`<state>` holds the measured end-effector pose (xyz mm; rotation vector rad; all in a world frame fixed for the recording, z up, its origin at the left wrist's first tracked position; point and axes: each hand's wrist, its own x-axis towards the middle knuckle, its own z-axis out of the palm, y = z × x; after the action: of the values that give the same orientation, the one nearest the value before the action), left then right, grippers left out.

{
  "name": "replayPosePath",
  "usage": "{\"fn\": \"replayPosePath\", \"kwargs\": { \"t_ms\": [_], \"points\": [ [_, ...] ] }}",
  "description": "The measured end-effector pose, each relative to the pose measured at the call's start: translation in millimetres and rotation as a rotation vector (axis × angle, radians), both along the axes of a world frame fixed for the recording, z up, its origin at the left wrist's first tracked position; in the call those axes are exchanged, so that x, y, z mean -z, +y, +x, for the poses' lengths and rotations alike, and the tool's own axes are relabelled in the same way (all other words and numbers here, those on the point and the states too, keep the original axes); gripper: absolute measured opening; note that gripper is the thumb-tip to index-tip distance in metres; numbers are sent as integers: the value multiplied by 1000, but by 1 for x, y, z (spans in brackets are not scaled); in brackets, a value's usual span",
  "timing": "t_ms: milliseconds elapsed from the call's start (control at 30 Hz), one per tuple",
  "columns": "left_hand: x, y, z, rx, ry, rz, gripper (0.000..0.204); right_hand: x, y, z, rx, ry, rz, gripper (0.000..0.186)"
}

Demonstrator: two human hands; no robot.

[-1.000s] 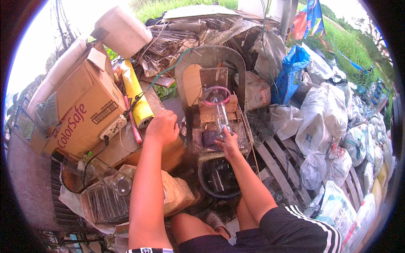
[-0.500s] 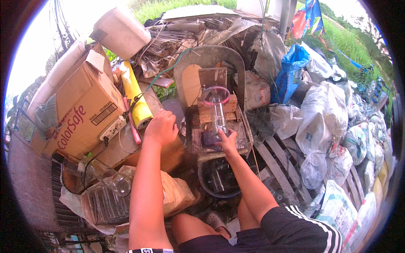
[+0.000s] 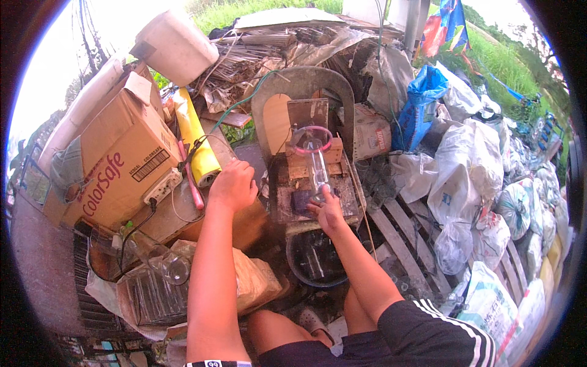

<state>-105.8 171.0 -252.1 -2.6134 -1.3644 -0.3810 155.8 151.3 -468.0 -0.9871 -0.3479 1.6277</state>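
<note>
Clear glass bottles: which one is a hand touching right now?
The clear cylindrical glass bottle touched by the right hand, near the pink round ring; no hand touches the clear glass bottles at lower left.

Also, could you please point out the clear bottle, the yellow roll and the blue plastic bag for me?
Clear bottle [image 3: 317,167]: head view, on the middle of its body.
Yellow roll [image 3: 193,128]: head view, on its curved outer side.
Blue plastic bag [image 3: 419,110]: head view, on its side, near the middle.
</note>
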Motion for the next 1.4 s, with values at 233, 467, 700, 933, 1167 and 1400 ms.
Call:
{"fn": "replayPosePath", "kwargs": {
  "t_ms": [233,467,700,933,1167,1400],
  "points": [
    [1,1,0,-1,-11,-12,13,-2,-4,-4,94,-148,-93,83],
    [0,0,0,4,2,5,13,2,-1,-12,124,-79,-72,81],
    [-1,0,2,-8,-2,-12,13,-16,-9,-5,132,-151,-79,88],
    [0,0,0,12,0,13,14,-20,-7,-13,179,-227,-38,81],
    [-1,0,2,-2,2,-16,13,-10,-3,-6,105,-101,-88,80],
    [-1,-2,2,-11,-13,-15,14,2,-2,-7,37,159,-10,84]
  ]
}}
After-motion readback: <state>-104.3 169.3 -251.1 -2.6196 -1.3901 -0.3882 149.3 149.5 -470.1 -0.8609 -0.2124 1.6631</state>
